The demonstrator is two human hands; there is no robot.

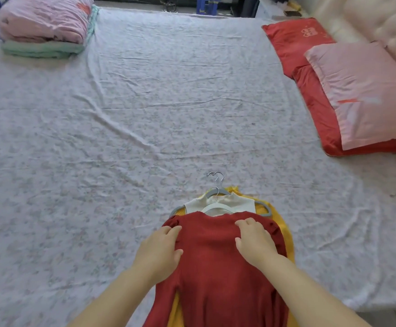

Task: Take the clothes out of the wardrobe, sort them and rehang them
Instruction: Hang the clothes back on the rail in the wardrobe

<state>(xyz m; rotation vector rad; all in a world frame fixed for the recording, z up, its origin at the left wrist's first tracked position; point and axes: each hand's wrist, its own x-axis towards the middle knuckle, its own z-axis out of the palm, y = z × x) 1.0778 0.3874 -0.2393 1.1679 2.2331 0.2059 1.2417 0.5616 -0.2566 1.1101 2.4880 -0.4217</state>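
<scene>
So the red knit top (220, 267) was lying flat on the bed near the edge closest to me, neck end pointing away from me, on top of the little pile. Under it was a yellow piece (285, 234) that showed along the right side and down by the bottom left, and a cream top (220, 201) poked out just past the red neckline. The cream one had a white hanger (217, 207) in its neck, and a gray hanger (266, 212) stuck out at both shoulders underneath, with the metal hooks (216, 178) resting on the sheet (121, 138) beyond the pile. My left hand (159, 249) sat on the left shoulder of the red top, fingers loosely bent over the puffy sleeve seam and thumb lying on the fabric, not pinching anything as far as I could see. My right hand (254, 239) was palm down on the right shoulder area, fingers a bit spread and just pressing on the knit. The rest of the bed was the wrinkly floral sheet. At the far left corner there was a folded pink quilt (44, 20) stacked on a folded green blanket (41, 49). Over on the right were two red pillows (293, 41), one behind the other, with a pink pillow (362, 90) on top of the nearer one, all next to the cream padded headboard (380, 20). A blue stool (206, 4) stood on the floor past the far edge.
</scene>
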